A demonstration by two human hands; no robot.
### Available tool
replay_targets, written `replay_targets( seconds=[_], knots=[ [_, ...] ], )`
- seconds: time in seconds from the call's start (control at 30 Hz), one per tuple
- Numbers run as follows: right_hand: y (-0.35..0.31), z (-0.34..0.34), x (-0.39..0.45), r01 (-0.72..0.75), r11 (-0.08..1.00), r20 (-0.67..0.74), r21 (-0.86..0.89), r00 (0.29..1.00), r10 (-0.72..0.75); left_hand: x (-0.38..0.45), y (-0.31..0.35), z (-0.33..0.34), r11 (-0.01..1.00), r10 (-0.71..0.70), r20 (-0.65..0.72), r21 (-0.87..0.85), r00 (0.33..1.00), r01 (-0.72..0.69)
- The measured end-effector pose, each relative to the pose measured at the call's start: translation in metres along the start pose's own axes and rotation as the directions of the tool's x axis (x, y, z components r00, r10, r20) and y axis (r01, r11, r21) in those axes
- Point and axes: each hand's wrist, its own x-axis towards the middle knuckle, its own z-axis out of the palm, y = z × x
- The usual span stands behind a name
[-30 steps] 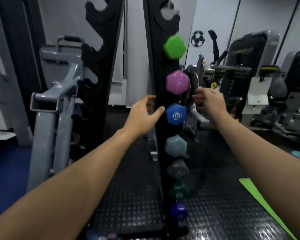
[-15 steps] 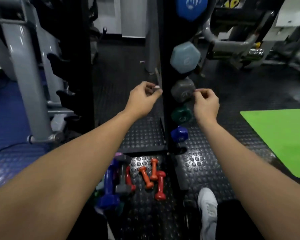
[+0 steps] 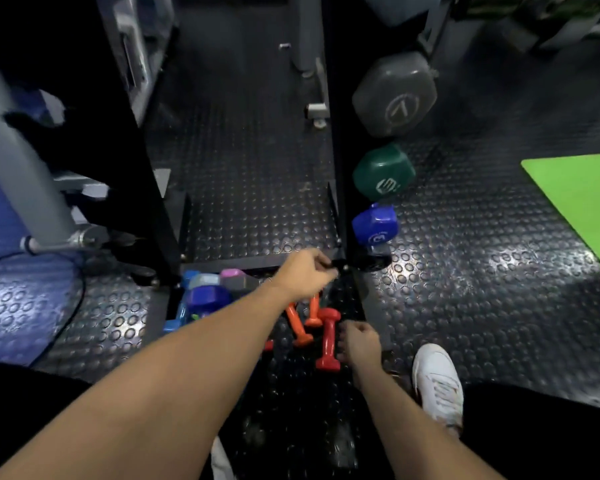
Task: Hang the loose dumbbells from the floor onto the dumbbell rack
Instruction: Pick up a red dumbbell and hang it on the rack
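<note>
Down low, right hand (image 3: pixel 361 342) loosely curled, fingers (image 3: pixel 343 336) just beside the red dumbbell (image 3: pixel 328 339) on the floor (image 3: pixel 465 271), touching or not, cannot tell. Left hand (image 3: pixel 305 273) curled near the foot of the dumbbell rack (image 3: pixel 336 168), grip unclear. Orange dumbbells (image 3: pixel 300 322) just left of the red one; purple and blue dumbbells (image 3: pixel 205 299) further left. Above on the rack: blue (image 3: pixel 374 225), green (image 3: pixel 383 173), grey (image 3: pixel 394 93). White shoe (image 3: pixel 437 382) right of the red dumbbell.

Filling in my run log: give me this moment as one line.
phase: reaching down | right hand: beside red dumbbell, grip unclear | left hand: curled, at rack base | loose dumbbells: on floor
</note>
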Motion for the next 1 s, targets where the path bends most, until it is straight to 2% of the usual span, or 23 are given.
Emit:
replay_targets(
  seconds=[0.07, 0.13, 0.23, 0.37, 0.47, 0.57, 0.63, 0.87, 1.0],
  knots=[
    [-0.007, 0.005, -0.031, -0.08, 0.997, 0.025, -0.022, 0.996, 0.08, 0.015, -0.015, 0.028, 0.997, -0.014, 0.058, 0.078, 0.998, 0.01],
    [-0.008, 0.007, -0.04, -0.145, 0.988, -0.012, -0.045, 0.989, 0.145, 0.03, -0.029, 0.053, 0.984, -0.026, 0.126, 0.179, 0.992, 0.003],
    [0.006, 0.009, -0.023, -0.231, 0.971, -0.028, -0.064, 0.973, 0.229, 0.048, -0.046, 0.083, 0.962, -0.072, 0.213, 0.273, 0.974, 0.012],
    [0.017, 0.009, -0.009, -0.32, 0.947, 0.023, -0.021, 0.947, 0.321, 0.071, -0.057, 0.105, 0.928, -0.116, 0.282, 0.373, 0.952, 0.003],
    [0.029, 0.014, -0.002, -0.372, 0.927, 0.073, 0.05, 0.927, 0.368, 0.082, -0.068, 0.115, 0.855, -0.169, 0.314, 0.518, 0.934, -0.019],
    [0.035, 0.021, 0.0, -0.406, 0.901, 0.113, 0.154, 0.913, 0.392, 0.077, -0.077, 0.124, 0.734, -0.208, 0.331, 0.675, 0.92, -0.077],
    [0.036, 0.024, 0.004, -0.403, 0.894, 0.108, 0.197, 0.915, 0.389, 0.078, -0.082, 0.13, 0.726, -0.189, 0.336, 0.681, 0.923, -0.099],
    [0.034, 0.022, 0.01, -0.372, 0.9, 0.088, 0.225, 0.928, 0.362, 0.079, -0.086, 0.126, 0.818, -0.134, 0.297, 0.572, 0.945, -0.064],
    [0.017, 0.013, 0.008, -0.256, 0.948, 0.026, 0.19, 0.966, 0.256, 0.075, -0.075, 0.114, 0.924, -0.095, 0.18, 0.383, 0.979, 0.02]
  ],
)
